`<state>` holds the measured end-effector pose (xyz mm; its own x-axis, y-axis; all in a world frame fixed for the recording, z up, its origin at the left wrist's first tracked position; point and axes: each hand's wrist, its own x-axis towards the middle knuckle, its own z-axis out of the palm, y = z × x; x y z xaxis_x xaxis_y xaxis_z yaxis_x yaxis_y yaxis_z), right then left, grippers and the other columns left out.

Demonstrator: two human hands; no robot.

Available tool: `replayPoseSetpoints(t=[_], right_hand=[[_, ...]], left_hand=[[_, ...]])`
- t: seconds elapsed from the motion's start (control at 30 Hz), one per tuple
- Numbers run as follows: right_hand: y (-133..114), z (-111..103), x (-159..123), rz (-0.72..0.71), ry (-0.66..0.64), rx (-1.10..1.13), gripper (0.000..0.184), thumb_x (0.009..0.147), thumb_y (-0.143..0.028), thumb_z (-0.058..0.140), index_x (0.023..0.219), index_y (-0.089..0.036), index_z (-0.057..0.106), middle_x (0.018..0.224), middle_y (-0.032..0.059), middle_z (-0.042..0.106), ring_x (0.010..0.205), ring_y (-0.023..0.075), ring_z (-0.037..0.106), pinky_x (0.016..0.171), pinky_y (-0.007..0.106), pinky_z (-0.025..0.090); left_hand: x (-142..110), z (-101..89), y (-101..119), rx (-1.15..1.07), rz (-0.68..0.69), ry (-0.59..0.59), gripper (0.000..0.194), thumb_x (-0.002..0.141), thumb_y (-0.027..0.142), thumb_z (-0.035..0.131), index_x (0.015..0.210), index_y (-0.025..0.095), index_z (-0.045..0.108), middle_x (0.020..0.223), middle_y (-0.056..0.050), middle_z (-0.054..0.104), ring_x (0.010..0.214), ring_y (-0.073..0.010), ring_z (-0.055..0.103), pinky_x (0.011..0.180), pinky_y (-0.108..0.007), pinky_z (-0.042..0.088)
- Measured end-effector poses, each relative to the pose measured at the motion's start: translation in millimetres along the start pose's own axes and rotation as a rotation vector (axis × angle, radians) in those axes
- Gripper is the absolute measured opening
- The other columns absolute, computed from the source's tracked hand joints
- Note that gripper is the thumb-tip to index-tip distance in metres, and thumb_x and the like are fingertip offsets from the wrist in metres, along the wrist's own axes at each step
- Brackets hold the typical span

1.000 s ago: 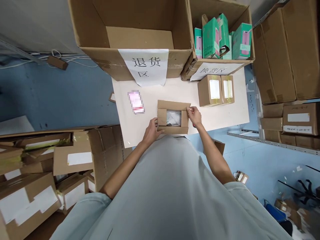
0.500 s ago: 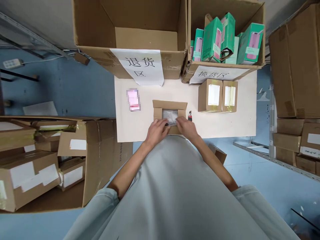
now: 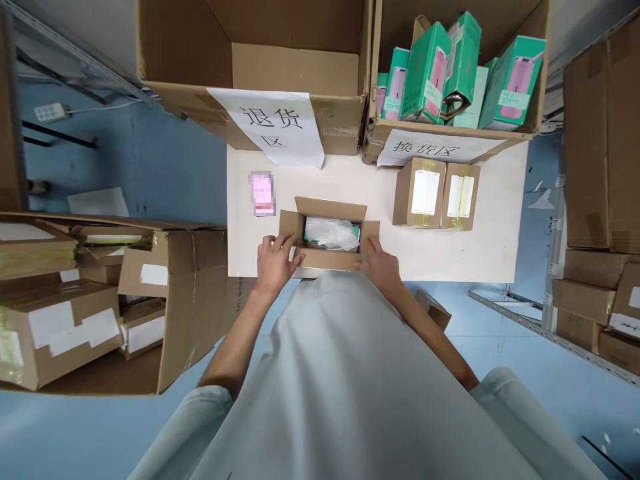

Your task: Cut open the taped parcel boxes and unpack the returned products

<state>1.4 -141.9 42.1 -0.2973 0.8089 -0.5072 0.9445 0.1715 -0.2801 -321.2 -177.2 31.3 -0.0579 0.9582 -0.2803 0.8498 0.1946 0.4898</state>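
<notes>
On the table (image 3: 450, 257) in the head view, the carton (image 3: 330, 259) is standing near the front edge. Opening is seemingly done; wrapped contents (image 3: 331, 233) are lying inside. Its mouth is facing up, long axis running left-right. Left hand (image 3: 275, 263), half-open, and right hand (image 3: 380, 267), fingers bent, are touching side flaps (image 3: 289, 223); grip cannot be told.

We see brn box (image 3: 325, 259) w/ whitish plastic (image 3: 333, 233) & grn bits (image 3: 357, 232); grn cartons (image 3: 423, 77) w/ pink pics (image 3: 519, 77); brn parcels (image 3: 406, 197) w/ white labels (image 3: 426, 192), yellowish tape (image 3: 465, 190); white signs (image 3: 300, 143) w/ blk chars (image 3: 274, 141). Our shirt (image 3: 350, 373) is lt grey-blue, table (image 3: 360, 181) off-white, floor (image 3: 173, 173) blue.
</notes>
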Motion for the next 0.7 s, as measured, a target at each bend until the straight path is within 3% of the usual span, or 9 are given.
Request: replayPoseSetpoints(t=[0.13, 0.23, 0.33, 0.53, 0.63, 0.7], right_hand=[[2, 22, 10, -0.047, 0.065, 0.049, 0.074, 0.106, -0.035, 0.075, 0.173, -0.017, 0.051, 0.175, 0.0223, 0.054, 0.139, 0.0423, 0.069, 0.099, 0.047, 0.068], [5, 38, 18, -0.053, 0.129, 0.099, 0.077, 0.105, -0.031, 0.073, 0.175, -0.014, 0.047, 0.174, 0.0259, 0.053, 0.151, 0.0437, 0.061, 0.121, 0.056, 0.06], [12, 49, 23, -0.018, 0.147, 0.152, 0.082, 0.103, -0.033, 0.077, 0.175, -0.01, 0.046, 0.172, 0.0302, 0.053, 0.155, 0.0448, 0.058, 0.13, 0.061, 0.052], [20, 53, 14, -0.013, 0.172, 0.209, 0.089, 0.099, -0.036, 0.084, 0.177, -0.017, 0.046, 0.175, 0.0262, 0.051, 0.159, 0.0439, 0.054, 0.132, 0.064, 0.051], [14, 50, 9, -0.008, 0.175, 0.189, 0.087, 0.099, -0.032, 0.083, 0.176, -0.018, 0.047, 0.175, 0.0254, 0.05, 0.158, 0.0441, 0.054, 0.132, 0.064, 0.05], [10, 48, 8, 0.002, 0.171, 0.167, 0.085, 0.099, -0.029, 0.082, 0.175, -0.017, 0.048, 0.175, 0.0261, 0.05, 0.157, 0.0443, 0.054, 0.132, 0.064, 0.049]], left_hand=[[7, 16.3, -19, -0.086, 0.002, 0.003, 0.07, 0.087, 0.03, 0.084, 0.155, 0.027, 0.068, 0.173, -0.015, 0.06, 0.162, -0.0516, 0.043, 0.131, -0.073, 0.041], [11, 32.0, -25, -0.179, 0.002, -0.007, 0.074, 0.09, 0.031, 0.08, 0.162, 0.023, 0.062, 0.172, -0.018, 0.06, 0.161, -0.045, 0.05, 0.137, -0.065, 0.041], [14, 39.2, -29, -0.225, 0.005, -0.015, 0.077, 0.092, 0.035, 0.079, 0.165, 0.02, 0.059, 0.172, -0.021, 0.059, 0.16, -0.0434, 0.053, 0.138, -0.062, 0.041], [21, 15.9, -28, -0.225, 0.034, -0.054, 0.073, 0.092, 0.042, 0.083, 0.16, 0.023, 0.063, 0.159, -0.018, 0.068, 0.147, -0.0433, 0.064, 0.128, -0.057, 0.05], [29, 6.6, -12, -0.182, 0.066, -0.061, 0.063, 0.096, 0.044, 0.082, 0.155, 0.024, 0.067, 0.15, -0.016, 0.071, 0.135, -0.0432, 0.07, 0.118, -0.053, 0.057], [36, 10.0, 6, -0.144, 0.102, -0.099, 0.061, 0.098, 0.042, 0.081, 0.156, 0.026, 0.068, 0.149, -0.016, 0.069, 0.128, -0.0432, 0.072, 0.113, -0.052, 0.059]])
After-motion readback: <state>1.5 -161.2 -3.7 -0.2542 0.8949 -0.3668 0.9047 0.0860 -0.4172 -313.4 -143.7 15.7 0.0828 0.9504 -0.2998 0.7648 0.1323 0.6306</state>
